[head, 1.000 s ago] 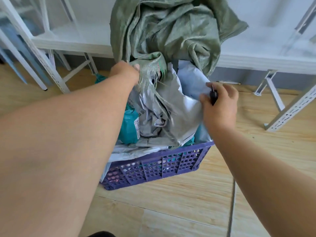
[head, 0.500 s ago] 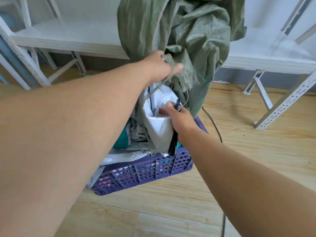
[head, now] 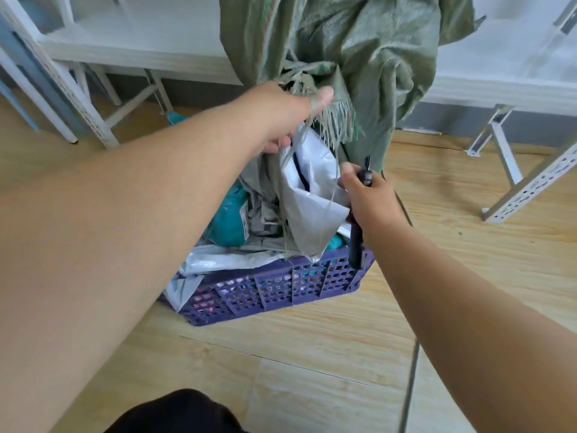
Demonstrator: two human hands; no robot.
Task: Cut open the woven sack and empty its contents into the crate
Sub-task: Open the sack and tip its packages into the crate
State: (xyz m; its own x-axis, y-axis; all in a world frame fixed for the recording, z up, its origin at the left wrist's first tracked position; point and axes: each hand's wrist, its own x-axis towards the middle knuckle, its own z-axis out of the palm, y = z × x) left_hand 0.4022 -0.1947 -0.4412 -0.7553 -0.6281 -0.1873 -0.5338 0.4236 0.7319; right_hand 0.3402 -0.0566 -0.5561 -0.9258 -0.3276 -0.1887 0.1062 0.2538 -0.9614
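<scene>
A green woven sack (head: pixel 368 51) hangs crumpled above a purple slatted crate (head: pixel 281 289) on the floor. My left hand (head: pixel 287 114) grips the sack's frayed cut edge and holds it up. White and grey plastic parcels (head: pixel 312 189) spill from the opening into the crate, beside a teal parcel (head: pixel 229 220). My right hand (head: pixel 367 195) is curled round a black cutter (head: pixel 359 220) at the crate's right side, its fingertips touching the white parcel.
White metal shelving (head: pixel 103 54) stands behind on the left, and slotted white shelf legs (head: pixel 530 185) angle down at the right. The floor is light wood planks (head: pixel 312 370). A dark trouser knee (head: pixel 175 414) shows at the bottom edge.
My left hand has lifted the sack's frayed edge higher and rightward. My right hand moved in from the right with the cutter and now touches the white parcel.
</scene>
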